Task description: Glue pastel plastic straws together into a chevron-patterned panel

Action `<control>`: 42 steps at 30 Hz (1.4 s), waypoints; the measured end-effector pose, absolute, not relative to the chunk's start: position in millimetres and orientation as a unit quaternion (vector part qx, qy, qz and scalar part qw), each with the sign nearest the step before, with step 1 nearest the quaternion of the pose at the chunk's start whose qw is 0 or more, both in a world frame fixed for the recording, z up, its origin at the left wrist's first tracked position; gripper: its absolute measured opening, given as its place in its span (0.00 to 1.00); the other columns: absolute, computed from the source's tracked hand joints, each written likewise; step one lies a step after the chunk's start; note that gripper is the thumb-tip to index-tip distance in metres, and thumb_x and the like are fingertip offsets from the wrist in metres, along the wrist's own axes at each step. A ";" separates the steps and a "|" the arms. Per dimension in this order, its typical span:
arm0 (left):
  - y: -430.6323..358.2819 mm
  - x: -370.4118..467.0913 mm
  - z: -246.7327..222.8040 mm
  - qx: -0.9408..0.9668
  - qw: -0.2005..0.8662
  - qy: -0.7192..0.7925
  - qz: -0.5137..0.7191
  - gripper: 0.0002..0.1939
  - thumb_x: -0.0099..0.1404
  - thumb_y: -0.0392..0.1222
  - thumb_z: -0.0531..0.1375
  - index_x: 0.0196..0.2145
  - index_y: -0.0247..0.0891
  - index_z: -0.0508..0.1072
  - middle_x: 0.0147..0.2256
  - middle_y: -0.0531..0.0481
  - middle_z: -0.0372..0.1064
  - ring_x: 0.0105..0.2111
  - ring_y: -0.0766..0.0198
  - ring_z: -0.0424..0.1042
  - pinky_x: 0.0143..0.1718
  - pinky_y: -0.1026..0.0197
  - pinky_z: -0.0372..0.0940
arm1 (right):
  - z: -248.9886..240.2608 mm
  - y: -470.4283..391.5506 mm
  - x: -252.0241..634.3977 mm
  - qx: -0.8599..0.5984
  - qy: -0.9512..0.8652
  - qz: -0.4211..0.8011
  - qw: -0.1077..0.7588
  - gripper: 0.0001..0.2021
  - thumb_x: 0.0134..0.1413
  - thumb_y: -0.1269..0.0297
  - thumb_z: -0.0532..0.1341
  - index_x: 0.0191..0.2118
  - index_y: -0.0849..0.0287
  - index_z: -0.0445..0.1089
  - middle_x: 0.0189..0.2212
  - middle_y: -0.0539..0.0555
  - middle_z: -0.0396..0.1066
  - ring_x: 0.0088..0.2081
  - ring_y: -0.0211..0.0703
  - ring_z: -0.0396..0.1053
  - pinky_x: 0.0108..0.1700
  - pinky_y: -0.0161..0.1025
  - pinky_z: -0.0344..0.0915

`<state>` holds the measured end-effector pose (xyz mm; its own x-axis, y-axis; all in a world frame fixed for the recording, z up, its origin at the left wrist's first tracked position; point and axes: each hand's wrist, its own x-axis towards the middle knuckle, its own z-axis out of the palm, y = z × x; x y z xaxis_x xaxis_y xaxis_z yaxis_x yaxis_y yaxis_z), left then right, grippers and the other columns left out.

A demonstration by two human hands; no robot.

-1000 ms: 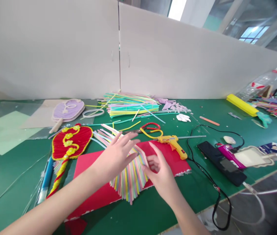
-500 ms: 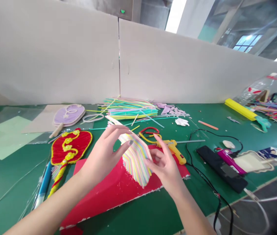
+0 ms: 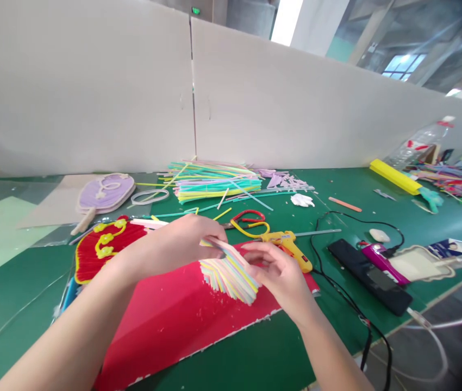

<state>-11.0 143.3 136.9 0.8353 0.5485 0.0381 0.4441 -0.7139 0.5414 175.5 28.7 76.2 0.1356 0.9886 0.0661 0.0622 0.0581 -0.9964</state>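
A fan-shaped piece striped with pastel pipe cleaners (image 3: 231, 278) is held over a red sheet (image 3: 174, 320). My left hand (image 3: 186, 241) is closed on its upper left part, with the fingers curled and partly hidden. The white handle of the piece sticks out to the left behind that hand. At the right edge, the thumb and fingers of my right hand (image 3: 274, 269) grip the piece. Just beyond the hands are scissors (image 3: 237, 230) with red and yellow handles and a yellow glue gun (image 3: 290, 244).
Pipe cleaners (image 3: 214, 182) are heaped near the partition (image 3: 112, 92). On the left lie a red fan (image 3: 92, 250) and a purple fan (image 3: 104, 195). A black phone (image 3: 365, 277) and cables occupy the right side, with a plastic bottle (image 3: 422, 144) farther back.
My left hand has moved from hovering open over the fan-shaped piece to closing on its upper left part. The piece has tilted, and my forearm now covers part of the red fan.
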 end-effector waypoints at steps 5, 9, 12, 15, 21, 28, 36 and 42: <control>141.8 -13.6 145.1 0.912 0.305 0.266 0.060 0.05 0.62 0.38 0.57 0.33 0.42 0.74 0.32 0.57 0.73 0.32 0.68 0.70 0.31 0.68 0.59 | 78.6 34.1 174.6 -0.560 -0.490 0.397 0.538 0.07 0.49 0.60 0.66 0.35 0.55 0.74 0.32 0.52 0.76 0.36 0.40 0.74 0.39 0.37 0.72; 141.2 -13.1 148.3 0.911 0.324 0.250 0.055 0.05 0.62 0.38 0.57 0.34 0.42 0.73 0.33 0.57 0.73 0.32 0.68 0.70 0.31 0.68 0.58 | 74.7 41.3 177.3 -0.559 -0.499 0.373 0.547 0.07 0.48 0.60 0.67 0.34 0.54 0.74 0.33 0.51 0.76 0.36 0.41 0.74 0.39 0.37 0.73; 141.5 -13.6 147.5 0.908 0.348 0.224 0.069 0.09 0.63 0.36 0.57 0.41 0.45 0.72 0.37 0.57 0.74 0.34 0.69 0.71 0.33 0.69 0.59 | 69.9 46.5 179.4 -0.557 -0.511 0.336 0.562 0.06 0.48 0.60 0.67 0.34 0.54 0.74 0.33 0.51 0.76 0.37 0.40 0.74 0.39 0.37 0.72; 141.5 -14.1 146.8 0.908 0.371 0.174 0.086 0.16 0.65 0.33 0.54 0.48 0.47 0.70 0.44 0.56 0.72 0.40 0.69 0.71 0.38 0.70 0.61 | 67.0 49.3 178.3 -0.553 -0.519 0.318 0.569 0.07 0.49 0.60 0.66 0.35 0.55 0.74 0.34 0.51 0.75 0.37 0.41 0.74 0.41 0.39 0.73; 141.5 -12.8 146.4 0.916 0.363 0.142 0.098 0.12 0.67 0.34 0.53 0.43 0.43 0.72 0.44 0.53 0.72 0.42 0.68 0.70 0.40 0.69 0.61 | 65.9 51.0 178.0 -0.554 -0.540 0.302 0.557 0.08 0.52 0.58 0.64 0.37 0.55 0.73 0.35 0.52 0.76 0.38 0.42 0.74 0.42 0.41 0.72; 141.4 -13.7 144.1 0.914 0.323 0.233 0.083 0.11 0.65 0.37 0.55 0.45 0.45 0.71 0.42 0.55 0.73 0.39 0.68 0.72 0.36 0.69 0.62 | 44.7 42.1 249.7 -0.725 -0.541 0.027 0.426 0.17 0.56 0.49 0.58 0.40 0.58 0.72 0.37 0.57 0.73 0.39 0.47 0.71 0.42 0.44 0.68; 137.1 -16.6 144.6 0.913 0.304 0.261 0.078 0.12 0.65 0.41 0.55 0.46 0.48 0.70 0.43 0.54 0.73 0.39 0.64 0.72 0.34 0.67 0.62 | 5.1 27.8 283.6 -0.816 -0.543 -0.019 0.197 0.25 0.51 0.43 0.58 0.43 0.61 0.69 0.39 0.60 0.68 0.43 0.54 0.66 0.45 0.47 0.64; 136.6 -16.3 143.5 0.915 0.286 0.273 0.082 0.13 0.65 0.44 0.54 0.46 0.46 0.70 0.40 0.51 0.73 0.36 0.63 0.72 0.32 0.65 0.62 | 9.4 31.4 273.9 -0.831 -0.507 -0.030 0.225 0.16 0.52 0.49 0.57 0.35 0.59 0.68 0.35 0.57 0.69 0.37 0.50 0.68 0.37 0.42 0.64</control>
<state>-16.3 136.6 143.5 0.8380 0.5457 -0.0068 0.4522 -0.6873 0.5685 273.9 31.4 9.4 0.4841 0.8297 0.2780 0.8566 -0.3845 -0.3441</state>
